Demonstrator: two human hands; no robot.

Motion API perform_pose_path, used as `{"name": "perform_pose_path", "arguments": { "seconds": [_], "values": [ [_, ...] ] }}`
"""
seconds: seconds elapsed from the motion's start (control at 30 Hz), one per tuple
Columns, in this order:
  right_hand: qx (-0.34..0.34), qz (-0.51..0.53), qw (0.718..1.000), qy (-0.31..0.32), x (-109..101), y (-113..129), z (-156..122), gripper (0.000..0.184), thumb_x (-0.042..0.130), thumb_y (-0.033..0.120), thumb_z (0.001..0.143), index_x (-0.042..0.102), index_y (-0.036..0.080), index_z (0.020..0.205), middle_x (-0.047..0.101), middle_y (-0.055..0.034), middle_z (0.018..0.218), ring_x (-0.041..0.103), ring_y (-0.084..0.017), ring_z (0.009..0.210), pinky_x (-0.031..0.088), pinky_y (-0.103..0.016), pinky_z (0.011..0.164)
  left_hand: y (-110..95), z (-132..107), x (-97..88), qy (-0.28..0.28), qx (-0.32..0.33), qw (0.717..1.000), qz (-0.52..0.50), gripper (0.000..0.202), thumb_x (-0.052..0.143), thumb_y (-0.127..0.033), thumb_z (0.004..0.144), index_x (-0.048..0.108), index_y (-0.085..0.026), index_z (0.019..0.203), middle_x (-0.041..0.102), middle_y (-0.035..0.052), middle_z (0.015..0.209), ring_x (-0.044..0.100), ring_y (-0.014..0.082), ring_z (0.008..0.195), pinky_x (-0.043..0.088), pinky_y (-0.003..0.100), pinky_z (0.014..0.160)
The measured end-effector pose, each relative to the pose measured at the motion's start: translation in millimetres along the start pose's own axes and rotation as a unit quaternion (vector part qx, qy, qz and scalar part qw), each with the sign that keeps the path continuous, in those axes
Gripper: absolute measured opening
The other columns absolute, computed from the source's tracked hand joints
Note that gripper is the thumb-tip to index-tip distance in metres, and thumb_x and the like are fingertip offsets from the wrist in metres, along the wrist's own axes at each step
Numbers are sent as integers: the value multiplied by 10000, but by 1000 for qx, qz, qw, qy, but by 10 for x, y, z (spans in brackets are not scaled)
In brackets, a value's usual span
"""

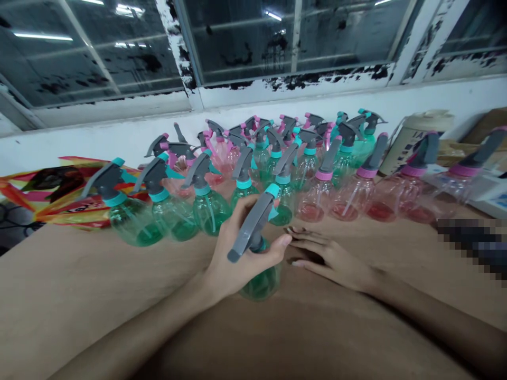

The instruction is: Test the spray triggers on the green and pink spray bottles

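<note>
My left hand [241,253] is wrapped round the neck of a green spray bottle [260,282] with a grey trigger head and teal trim. The bottle is near the table's front, and its upper body is partly hidden by my fingers. To its right, my right hand [330,258] lies low over the table with its fingers stretched out, holding nothing. Just beyond my hands runs a front row of spray bottles: green ones [212,211] on the left and pink ones [312,203] on the right, each with some liquid at the bottom.
More green and pink spray bottles [261,153] crowd behind the front row. A red and yellow plastic bag [91,211] lies at the left. A pale canvas bag [415,132] and cardboard [451,148] stand at the back right. Windows [293,42] line the wall behind the wooden table [119,295].
</note>
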State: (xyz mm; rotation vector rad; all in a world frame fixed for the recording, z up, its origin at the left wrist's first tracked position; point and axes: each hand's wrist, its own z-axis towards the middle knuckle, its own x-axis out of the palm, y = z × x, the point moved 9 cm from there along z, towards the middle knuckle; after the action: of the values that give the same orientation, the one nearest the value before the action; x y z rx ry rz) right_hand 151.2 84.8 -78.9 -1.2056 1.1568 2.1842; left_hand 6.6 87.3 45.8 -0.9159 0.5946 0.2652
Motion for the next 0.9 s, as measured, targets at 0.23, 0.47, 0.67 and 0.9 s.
{"name": "perform_pose_path", "arguments": {
  "seconds": [0.23, 0.47, 0.67, 0.9],
  "values": [
    [-3, -6, 1000, -3, -11, 17, 1, 455, 491, 462, 884, 505, 262, 1293, 461, -32, 1403, 375, -225, 1314, 325, -468, 1086, 79, -61, -37, -27, -37, 999, -21, 530, 699, -354, 694, 402, -272, 1124, 601, 50, 1002, 637, 239, 855, 531, 319, 617],
    [-2, -7, 1000, -7, -7, 14, 5, 472, 488, 476, 880, 504, 256, 1298, 475, -32, 1392, 364, -228, 1320, 325, -457, 1087, 230, -246, -69, -15, -69, 996, 59, 262, 625, -422, 786, 546, -236, 953, 673, 18, 912, 647, 221, 842, 527, 368, 731],
    [6, -14, 1000, -16, -13, 12, -13, 466, 497, 477, 871, 518, 265, 1286, 479, -31, 1389, 386, -237, 1306, 324, -469, 1084, 375, -493, -370, -29, -89, 993, 70, 219, 583, -424, 828, 627, -243, 944, 704, 0, 996, 624, 230, 991, 485, 384, 872],
    [16, -41, 999, -4, 28, 9, -23, 456, 474, 473, 883, 531, 238, 1269, 482, -46, 1385, 369, -238, 1316, 319, -467, 1088, 788, -1004, -1374, -198, -124, 965, 116, 272, 587, -443, 773, 617, -203, 896, 691, 33, 904, 633, 250, 906, 505, 379, 812]
  ]
}}
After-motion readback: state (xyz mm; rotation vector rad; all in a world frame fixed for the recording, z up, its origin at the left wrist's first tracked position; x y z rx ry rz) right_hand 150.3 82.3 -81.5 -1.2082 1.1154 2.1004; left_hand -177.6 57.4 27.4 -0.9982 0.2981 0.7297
